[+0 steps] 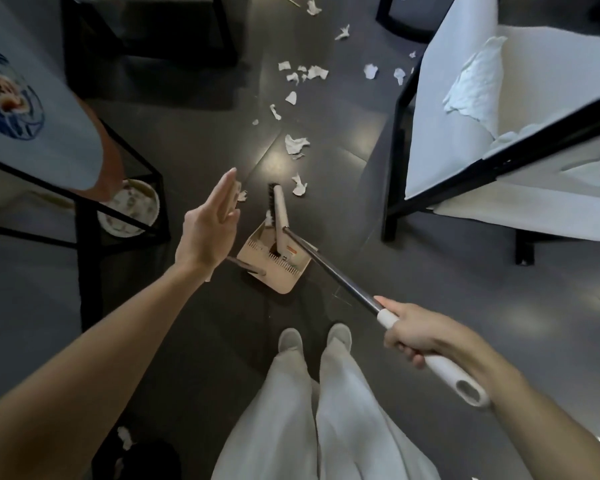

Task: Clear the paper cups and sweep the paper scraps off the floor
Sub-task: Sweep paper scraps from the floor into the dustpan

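My right hand (414, 336) grips the white grip of a broom handle (340, 278). The beige broom head (279, 211) lies on the dark floor against a beige dustpan (274, 261) just ahead of my feet. My left hand (210, 225) hovers open with straight fingers, left of the dustpan, holding nothing. Several white paper scraps (297, 145) trail across the floor from the broom head toward the far end. One scrap (268, 218) sits at the dustpan's mouth. Another scrap (125, 436) lies near my left elbow.
A white armchair (465, 140) with a black frame and crumpled tissue (473, 84) on its seat stands at the right. A black-framed side table (125, 188) at the left holds a patterned bowl (130, 211). Another black chair frame (146, 36) stands at the far left.
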`<state>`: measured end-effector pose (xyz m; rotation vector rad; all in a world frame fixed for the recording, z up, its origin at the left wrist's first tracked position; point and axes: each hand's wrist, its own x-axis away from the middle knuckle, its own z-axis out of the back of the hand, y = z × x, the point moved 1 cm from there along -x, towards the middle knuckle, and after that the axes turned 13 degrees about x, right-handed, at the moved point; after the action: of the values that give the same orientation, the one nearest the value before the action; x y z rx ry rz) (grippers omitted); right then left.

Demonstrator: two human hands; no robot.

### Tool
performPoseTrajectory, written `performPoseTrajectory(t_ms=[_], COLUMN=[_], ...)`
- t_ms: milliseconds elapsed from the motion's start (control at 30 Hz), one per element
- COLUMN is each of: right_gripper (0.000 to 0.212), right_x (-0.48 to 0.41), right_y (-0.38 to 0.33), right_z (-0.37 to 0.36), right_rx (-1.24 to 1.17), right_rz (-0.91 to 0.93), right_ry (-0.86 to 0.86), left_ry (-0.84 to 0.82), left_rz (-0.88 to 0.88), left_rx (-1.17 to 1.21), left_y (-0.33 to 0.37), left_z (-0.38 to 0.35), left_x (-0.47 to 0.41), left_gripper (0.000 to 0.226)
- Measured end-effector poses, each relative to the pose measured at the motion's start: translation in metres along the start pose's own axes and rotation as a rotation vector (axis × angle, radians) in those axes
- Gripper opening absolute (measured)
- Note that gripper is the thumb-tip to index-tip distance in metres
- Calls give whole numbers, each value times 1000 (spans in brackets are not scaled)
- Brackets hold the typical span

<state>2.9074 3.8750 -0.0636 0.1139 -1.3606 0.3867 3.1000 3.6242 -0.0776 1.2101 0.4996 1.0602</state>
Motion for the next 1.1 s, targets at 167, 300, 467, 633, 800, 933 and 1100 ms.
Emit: performPoseTrajectory(t_ms=[167,300,467,633,800,933,1100], right_gripper=[87,86,84,77,81,84,83], right_x=[23,-9,-66,-99,-84,-61,-25], right_y=[-9,-39,-88,-117,-97,-80,-89], right_z=[44,93,149,159,119,107,118], right_rx=[132,331,578,696,679,498,512], right_rz=[67,103,114,125,123,78,146], right_ry=[73,232,336,297,74,-96,-73], left_ry=[39,114,278,359,413,399,400], left_rz=[45,43,84,126,121,128,129], left_rx=[145,109,106,149,67,55,87], left_y=[3,2,-4,-4,0,-1,-7], left_z=[6,13,17,15,18,18,27], left_x=[14,25,31,9,-10,-15,-2], left_gripper=[64,66,67,67,64,66,65])
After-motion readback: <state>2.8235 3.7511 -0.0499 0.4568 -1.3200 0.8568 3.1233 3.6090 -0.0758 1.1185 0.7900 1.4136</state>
